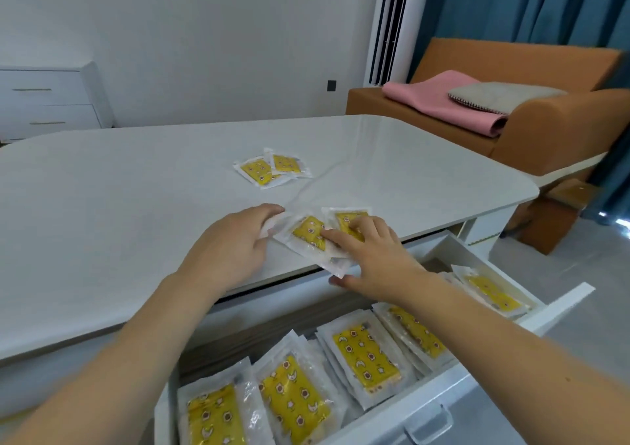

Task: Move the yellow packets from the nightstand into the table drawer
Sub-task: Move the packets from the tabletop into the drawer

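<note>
Lying open at the near edge, the table drawer (484, 400) already holds rows of yellow packets (366, 356), overlapped and leaning from its left end to its right. Just above it, at the lip of the white table (119, 212), both hands work on a small loose bunch of packets (308, 231) that overhangs the edge. The right hand (371, 257) grasps this bunch, fingers curled on top and thumb underneath the overhanging part. The left hand (235, 243) rests against the bunch's left side with fingers bent at the wrappers; whether it truly pinches them I cannot tell. So the step in hand looks like gathering a handful for the drop. Next, the bunch likely needs squaring up, lifting clear of the edge and lowering into the drawer. Further back on the tabletop, a second small pile of packets (271, 170) waits. A white nightstand (51, 100) stands by the far wall.
</note>
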Motion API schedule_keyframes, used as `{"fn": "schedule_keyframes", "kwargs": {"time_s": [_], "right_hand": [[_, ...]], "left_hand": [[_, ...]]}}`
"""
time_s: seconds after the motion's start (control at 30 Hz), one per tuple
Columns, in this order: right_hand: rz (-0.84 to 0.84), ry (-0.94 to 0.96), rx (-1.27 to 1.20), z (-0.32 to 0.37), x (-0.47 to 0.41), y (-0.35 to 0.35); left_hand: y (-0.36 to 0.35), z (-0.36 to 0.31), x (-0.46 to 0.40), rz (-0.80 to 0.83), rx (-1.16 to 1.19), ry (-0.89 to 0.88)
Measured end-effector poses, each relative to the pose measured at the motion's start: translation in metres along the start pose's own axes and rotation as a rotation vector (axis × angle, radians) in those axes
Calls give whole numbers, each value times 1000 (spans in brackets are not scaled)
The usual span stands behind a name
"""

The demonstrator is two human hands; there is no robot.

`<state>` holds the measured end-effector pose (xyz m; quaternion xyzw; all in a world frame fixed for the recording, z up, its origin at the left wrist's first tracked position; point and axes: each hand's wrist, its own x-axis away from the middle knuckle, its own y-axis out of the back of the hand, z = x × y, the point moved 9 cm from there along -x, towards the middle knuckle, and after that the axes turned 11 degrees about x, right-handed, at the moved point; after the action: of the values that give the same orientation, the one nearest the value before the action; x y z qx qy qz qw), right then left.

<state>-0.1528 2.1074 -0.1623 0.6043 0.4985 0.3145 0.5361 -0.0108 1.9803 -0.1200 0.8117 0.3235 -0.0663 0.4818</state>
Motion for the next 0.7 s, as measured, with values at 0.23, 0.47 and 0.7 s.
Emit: {"fn": "schedule_keyframes", "kwargs": {"time_s": [0.23,0.47,0.7], "right_hand": [[-302,53,-22,5,14,20],[-507,-7,-148,-14,61,48],[-371,231,-205,14,71,46]], "left_hand": [[17,-62,34,188,-131,-6],[-4,-93,79,529,-415,-76],[-84,-99,122,774,-697,-179]]}}
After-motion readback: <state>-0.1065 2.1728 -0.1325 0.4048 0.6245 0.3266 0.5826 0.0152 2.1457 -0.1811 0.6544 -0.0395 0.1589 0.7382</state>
